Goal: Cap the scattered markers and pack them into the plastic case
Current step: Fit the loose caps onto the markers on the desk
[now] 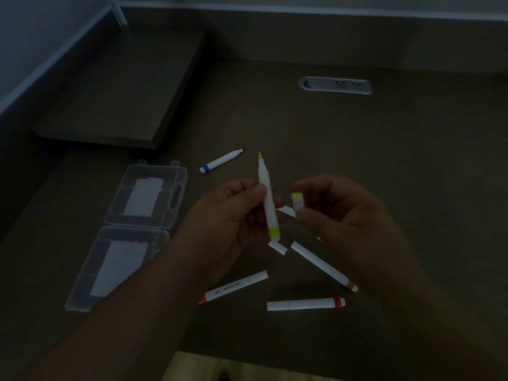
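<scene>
The left hand [231,213] pinched the yellow marker [268,199] upright over the desk's middle, tip toward the far edge, while the right hand [335,210] gripped its yellow cap [297,201] just beside the barrel, below the tip.

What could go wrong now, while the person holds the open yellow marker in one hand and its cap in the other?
1. The left hand holds the yellow-tipped white marker with its bare tip up; the tip may stain the fingers when the right hand brings the yellow-ended white cap over it.
2. The uncapped blue marker lies alone on the dark desk and may roll or leave ink.
3. The light is dim, so loose white caps could be matched wrongly.
</scene>
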`<action>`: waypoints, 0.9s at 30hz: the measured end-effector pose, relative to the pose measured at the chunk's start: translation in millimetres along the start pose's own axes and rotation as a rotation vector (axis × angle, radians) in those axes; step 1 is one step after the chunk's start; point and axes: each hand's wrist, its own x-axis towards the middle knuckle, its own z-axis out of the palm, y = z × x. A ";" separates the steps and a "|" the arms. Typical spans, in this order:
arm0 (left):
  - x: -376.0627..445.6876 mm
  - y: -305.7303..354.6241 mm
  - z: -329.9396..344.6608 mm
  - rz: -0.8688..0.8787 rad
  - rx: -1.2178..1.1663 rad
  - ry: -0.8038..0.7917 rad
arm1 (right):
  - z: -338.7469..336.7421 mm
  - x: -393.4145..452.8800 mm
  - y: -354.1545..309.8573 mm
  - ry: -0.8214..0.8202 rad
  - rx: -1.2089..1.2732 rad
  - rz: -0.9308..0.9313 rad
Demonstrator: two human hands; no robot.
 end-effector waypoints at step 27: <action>-21.3 -39.0 23.9 0.086 0.498 -0.006 | -9.9 2.6 -7.3 0.192 0.230 0.072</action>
